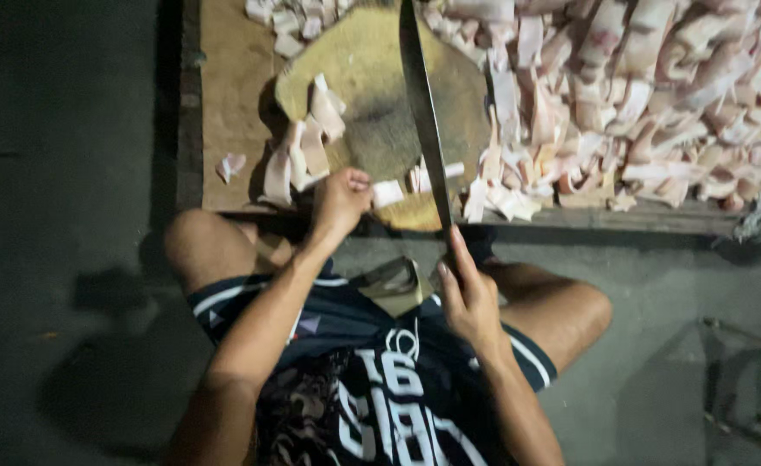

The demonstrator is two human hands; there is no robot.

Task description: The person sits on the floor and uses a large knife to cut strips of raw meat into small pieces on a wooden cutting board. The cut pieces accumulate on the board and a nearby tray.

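A long knife is gripped at its handle by the right hand, blade over the round block. Beside the blade, the left hand's fingers are closed on a pale strip, judged soft, slippery and light; it is best pinned well back from the edge.

**What we wear**

We see our arms bare to the shoulder, our left hand and right hand ungloved. We wear dark navy shorts with white side stripes and large white print; our knees are uncovered.
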